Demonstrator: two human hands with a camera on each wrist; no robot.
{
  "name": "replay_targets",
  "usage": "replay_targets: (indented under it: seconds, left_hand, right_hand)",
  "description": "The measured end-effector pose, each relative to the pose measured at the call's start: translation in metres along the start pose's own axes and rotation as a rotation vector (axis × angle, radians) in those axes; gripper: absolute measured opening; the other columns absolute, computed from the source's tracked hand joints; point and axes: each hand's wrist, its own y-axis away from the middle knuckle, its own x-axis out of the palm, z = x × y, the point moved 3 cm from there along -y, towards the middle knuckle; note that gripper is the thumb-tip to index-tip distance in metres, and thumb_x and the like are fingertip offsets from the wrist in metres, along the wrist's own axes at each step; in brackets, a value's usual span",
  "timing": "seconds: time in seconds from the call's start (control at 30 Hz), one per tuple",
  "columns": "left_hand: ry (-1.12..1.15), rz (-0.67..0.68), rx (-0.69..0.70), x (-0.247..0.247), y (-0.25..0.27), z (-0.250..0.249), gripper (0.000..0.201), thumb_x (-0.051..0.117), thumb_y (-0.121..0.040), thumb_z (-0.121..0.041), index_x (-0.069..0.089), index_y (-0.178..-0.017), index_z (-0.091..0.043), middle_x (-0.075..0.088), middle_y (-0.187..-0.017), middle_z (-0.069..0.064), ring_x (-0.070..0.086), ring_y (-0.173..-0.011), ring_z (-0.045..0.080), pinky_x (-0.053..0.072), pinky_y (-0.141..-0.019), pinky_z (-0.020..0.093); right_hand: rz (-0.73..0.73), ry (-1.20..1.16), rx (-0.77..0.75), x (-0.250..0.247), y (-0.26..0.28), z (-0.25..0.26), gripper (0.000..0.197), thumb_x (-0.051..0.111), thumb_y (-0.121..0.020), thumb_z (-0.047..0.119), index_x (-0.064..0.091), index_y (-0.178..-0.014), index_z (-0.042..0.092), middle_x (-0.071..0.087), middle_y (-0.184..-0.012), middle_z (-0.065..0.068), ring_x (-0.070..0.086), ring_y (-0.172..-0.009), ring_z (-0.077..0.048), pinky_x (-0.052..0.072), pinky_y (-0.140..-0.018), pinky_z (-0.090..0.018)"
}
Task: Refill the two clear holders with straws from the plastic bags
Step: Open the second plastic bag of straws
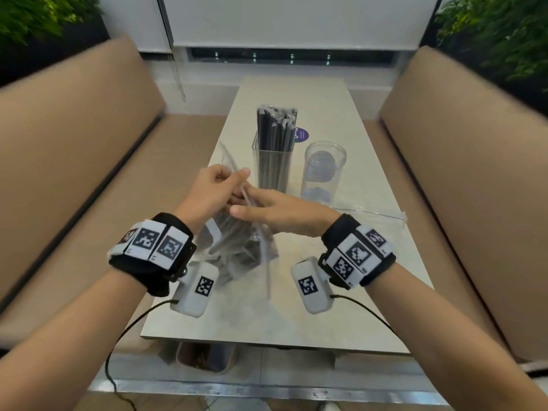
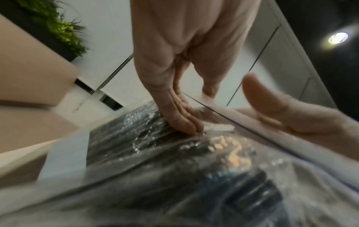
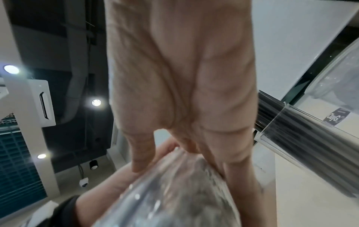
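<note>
A clear plastic bag of dark straws (image 1: 237, 247) stands tilted on the table's near half, blurred. My left hand (image 1: 232, 180) pinches its upper edge; in the left wrist view the left hand's fingers (image 2: 184, 121) curl against the film of the bag (image 2: 174, 176). My right hand (image 1: 247, 200) lies at the bag's mouth with fingers straight and thumb apart; its straight fingers (image 3: 237, 169) run along the bag (image 3: 174, 199). Behind stand a square clear holder (image 1: 272, 164) packed with dark straws and a round clear holder (image 1: 324, 170) with no straws in it.
A flat empty plastic bag (image 1: 370, 213) lies on the pale table (image 1: 370, 292) right of my hands. A purple sticker (image 1: 302, 134) sits behind the holders. Tan benches (image 1: 74, 173) flank both sides. A bin (image 1: 204, 357) stands under the near edge.
</note>
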Motion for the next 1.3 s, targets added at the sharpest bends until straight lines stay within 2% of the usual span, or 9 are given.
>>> replay_targets:
  seconds: [0.07,0.17,0.33,0.47,0.63,0.77,0.87,1.0,1.3]
  left_hand:
    - [-0.029,-0.031,0.019,-0.005,-0.001,0.000,0.037,0.069,-0.088,-0.025,0.060,-0.095,0.010,0.069,-0.072,0.013,0.065,-0.059,0.019,0.056,-0.060,0.031]
    - [0.070,0.051,0.003,-0.011,0.002,-0.006,0.024,0.064,-0.090,-0.005,0.060,-0.101,0.016,0.069,-0.081,0.017,0.069,-0.062,0.016,0.059,-0.059,0.023]
    - [0.131,0.131,-0.019,-0.007,0.008,-0.017,0.006,0.070,-0.083,0.002,0.068,-0.088,0.005,0.070,-0.082,0.016,0.070,-0.064,0.013,0.060,-0.063,0.018]
    - [0.123,0.158,-0.025,0.006,0.009,-0.016,0.010,0.069,-0.082,0.007,0.070,-0.091,0.003,0.071,-0.078,0.012,0.067,-0.067,0.018,0.058,-0.061,0.017]
    - [0.110,0.120,-0.024,0.006,0.008,-0.010,0.008,0.076,-0.079,0.000,0.070,-0.079,-0.006,0.071,-0.063,0.004,0.066,-0.057,0.011,0.057,-0.057,0.018]
    - [-0.025,0.216,0.035,-0.001,0.015,-0.013,0.024,0.081,-0.075,-0.004,0.071,-0.096,0.000,0.075,-0.088,0.019,0.072,-0.079,0.023,0.060,-0.078,0.033]
    - [-0.148,0.390,0.078,-0.006,0.026,-0.020,0.031,0.073,-0.081,0.002,0.071,-0.112,-0.002,0.076,-0.100,0.015,0.073,-0.091,0.020,0.059,-0.075,0.020]
    - [0.001,0.224,0.022,-0.005,0.027,-0.022,0.022,0.066,-0.090,-0.008,0.069,-0.105,0.007,0.072,-0.098,0.029,0.071,-0.078,0.021,0.060,-0.069,0.021]
    - [0.066,0.113,-0.030,-0.004,0.028,-0.019,0.031,0.078,-0.080,-0.018,0.070,-0.095,0.008,0.074,-0.070,0.011,0.072,-0.059,0.010,0.059,-0.059,0.018]
  right_hand:
    - [0.079,-0.102,0.022,0.000,0.004,0.001,0.057,0.048,-0.101,0.037,0.027,-0.153,0.024,0.051,-0.145,0.003,0.053,-0.129,-0.015,0.047,-0.105,-0.039]
    - [-0.073,-0.118,-0.027,-0.009,0.000,-0.002,0.047,0.047,-0.102,0.033,0.040,-0.147,0.021,0.058,-0.138,-0.003,0.060,-0.122,-0.017,0.052,-0.101,-0.040]
    - [-0.489,-0.092,-0.033,-0.026,-0.009,0.004,0.030,0.054,-0.099,0.030,0.065,-0.091,0.003,0.064,-0.077,-0.003,0.061,-0.067,-0.009,0.053,-0.060,-0.021]
    - [-0.612,-0.020,-0.002,-0.030,-0.017,0.006,0.023,0.068,-0.089,0.029,0.060,-0.083,0.007,0.061,-0.071,-0.001,0.059,-0.059,-0.009,0.048,-0.050,-0.022]
    - [-0.640,-0.046,0.013,-0.029,-0.014,0.008,0.011,0.068,-0.086,0.013,0.065,-0.084,0.003,0.062,-0.064,-0.004,0.059,-0.052,-0.011,0.048,-0.046,-0.019]
    - [-0.615,0.082,0.002,-0.027,-0.008,0.013,0.013,0.068,-0.084,0.012,0.067,-0.075,0.003,0.066,-0.062,-0.009,0.064,-0.053,-0.015,0.057,-0.052,-0.027]
    - [-0.548,0.101,0.038,-0.030,-0.001,0.011,0.010,0.066,-0.085,0.008,0.069,-0.078,0.001,0.067,-0.065,-0.010,0.067,-0.059,-0.018,0.061,-0.060,-0.031]
    - [-0.468,-0.153,0.027,-0.030,0.006,0.007,0.009,0.062,-0.086,-0.006,0.069,-0.081,-0.004,0.066,-0.068,-0.012,0.066,-0.055,-0.011,0.056,-0.056,-0.021]
    - [-0.391,-0.633,0.051,-0.017,0.011,-0.013,0.010,0.063,-0.089,-0.002,0.070,-0.081,0.000,0.071,-0.065,-0.006,0.069,-0.059,-0.013,0.059,-0.059,-0.022]
